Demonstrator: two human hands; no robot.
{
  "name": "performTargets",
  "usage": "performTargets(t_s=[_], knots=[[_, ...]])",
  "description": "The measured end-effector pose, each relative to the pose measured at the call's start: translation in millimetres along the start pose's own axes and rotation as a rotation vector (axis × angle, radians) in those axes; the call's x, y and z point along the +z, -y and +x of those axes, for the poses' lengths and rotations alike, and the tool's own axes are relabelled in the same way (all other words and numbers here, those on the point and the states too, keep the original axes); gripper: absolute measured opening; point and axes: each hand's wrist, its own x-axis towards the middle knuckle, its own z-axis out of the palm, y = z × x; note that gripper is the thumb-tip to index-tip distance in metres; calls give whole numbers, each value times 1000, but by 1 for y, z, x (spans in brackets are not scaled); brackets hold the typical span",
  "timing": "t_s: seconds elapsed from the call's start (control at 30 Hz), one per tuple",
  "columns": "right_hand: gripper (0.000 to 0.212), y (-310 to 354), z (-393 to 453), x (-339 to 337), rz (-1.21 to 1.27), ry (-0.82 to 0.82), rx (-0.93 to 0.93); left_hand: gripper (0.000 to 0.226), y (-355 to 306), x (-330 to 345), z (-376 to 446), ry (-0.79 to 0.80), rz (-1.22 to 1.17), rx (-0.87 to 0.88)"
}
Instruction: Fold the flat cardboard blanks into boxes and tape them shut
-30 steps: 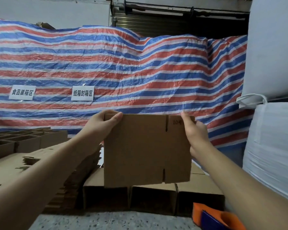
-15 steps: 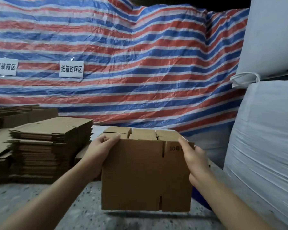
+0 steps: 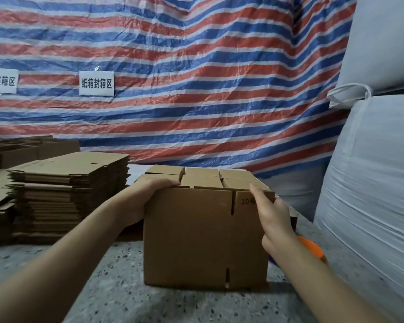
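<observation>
Head view: left hand (image 3: 149, 192) fingers are curling over the flat cardboard blank (image 3: 205, 238); right hand (image 3: 272, 217) fingers are lying straight, so it risks toppling.

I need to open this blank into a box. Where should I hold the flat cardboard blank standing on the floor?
Hold the blank at its two top corners, one from each side. It stands upright on the floor, so a grip at both corners steadies it.

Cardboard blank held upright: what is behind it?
Behind the blank, folded boxes show above its top edge; their lower parts are covered. An orange object peeks out past the right hand; what it is cannot be told.
</observation>
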Motion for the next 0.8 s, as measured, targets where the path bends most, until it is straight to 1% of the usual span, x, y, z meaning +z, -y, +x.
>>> performTargets(t_s=[0.03,0.07,0.17,0.27,0.33,0.4,0.5,0.57,0.63,0.67,0.7,0.77,0.8], knots=[[43,1,2,0,-14,-1,-3,21,-1,0,0,5,-17,-6],[39,2,3,-1,-29,6,-7,18,-3,-1,1,1,-46,-14],[36,7,10,0,-48,63,-28,22,-8,-5,0,1,-104,-12],[40,11,13,1,-76,183,-57,26,-12,-2,-2,20,-142,21],[42,12,16,0,-76,301,-64,31,-13,4,-3,25,-242,16],[52,11,19,0,-42,421,-38,35,-12,11,-1,14,-326,8],[48,5,24,-3,7,514,24,39,-7,21,-1,-71,-339,13],[45,0,25,-6,38,572,61,36,2,27,-3,-116,-383,0],[45,-3,26,-8,44,604,59,24,11,36,-6,-140,-405,-54],[44,-2,27,-8,42,615,60,25,14,39,-7,-139,-402,-94],[43,-1,27,-8,38,620,70,30,16,43,-8,-139,-394,-124],[44,1,30,-8,45,601,105,37,18,47,-5,-152,-388,-111],[48,1,32,-8,62,595,129,38,17,50,-3,-161,-394,-82]])
